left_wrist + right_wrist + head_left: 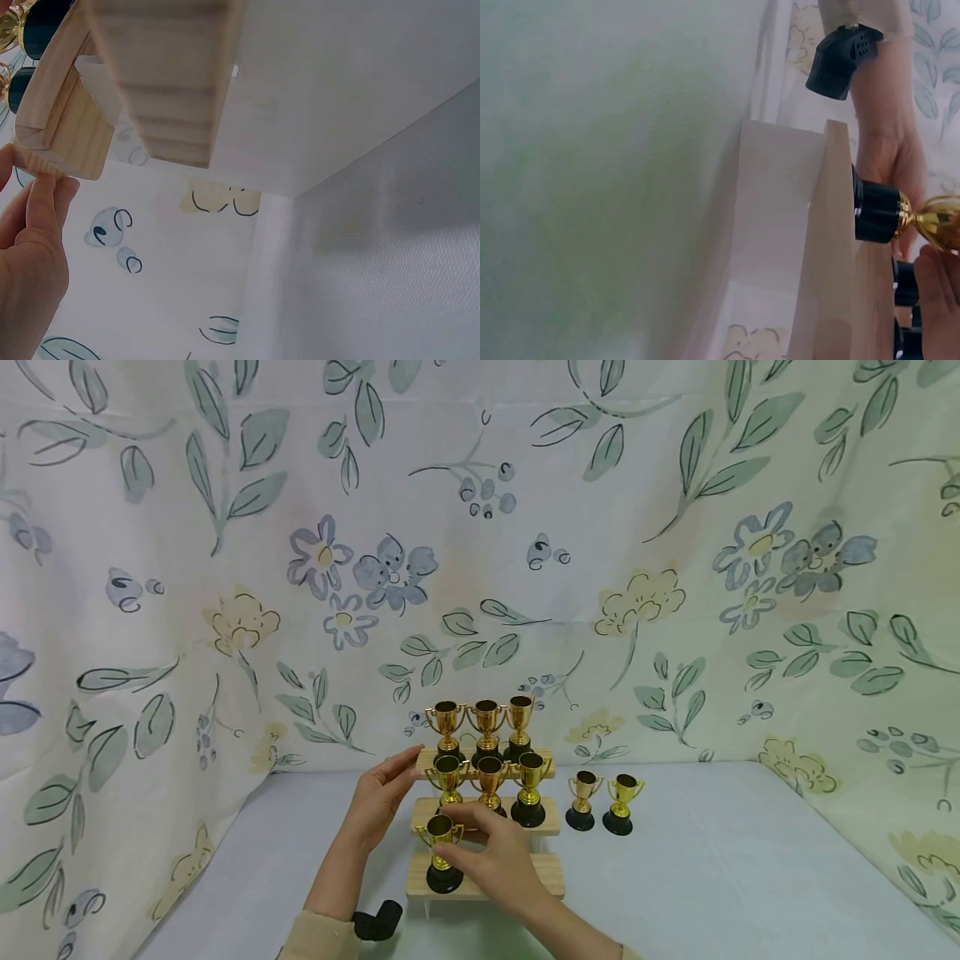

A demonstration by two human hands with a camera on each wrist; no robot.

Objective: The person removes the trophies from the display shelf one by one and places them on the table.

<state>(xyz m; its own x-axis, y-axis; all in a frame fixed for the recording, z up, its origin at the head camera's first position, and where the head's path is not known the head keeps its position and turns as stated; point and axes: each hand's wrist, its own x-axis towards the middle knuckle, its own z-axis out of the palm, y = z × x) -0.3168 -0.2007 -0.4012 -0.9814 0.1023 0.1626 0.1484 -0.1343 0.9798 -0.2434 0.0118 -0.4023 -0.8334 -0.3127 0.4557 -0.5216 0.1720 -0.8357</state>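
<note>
My right hand pinches a small gold trophy by its cup and handles. The trophy stands upright near the left end of the lowest step of a three-tier wooden stand. In the right wrist view, the black base of this trophy sits against the board, and fingertips lie beside its cup. My left hand grips the left end of the top board, its fingers at the board's corner in the left wrist view. Three trophies stand on the top step and three more on the middle one.
Two more trophies, one rose-gold and one yellow-gold, stand on the white tabletop right of the stand. White panels support the boards. A floral cloth hangs behind. A black wrist camera sits by the left sleeve.
</note>
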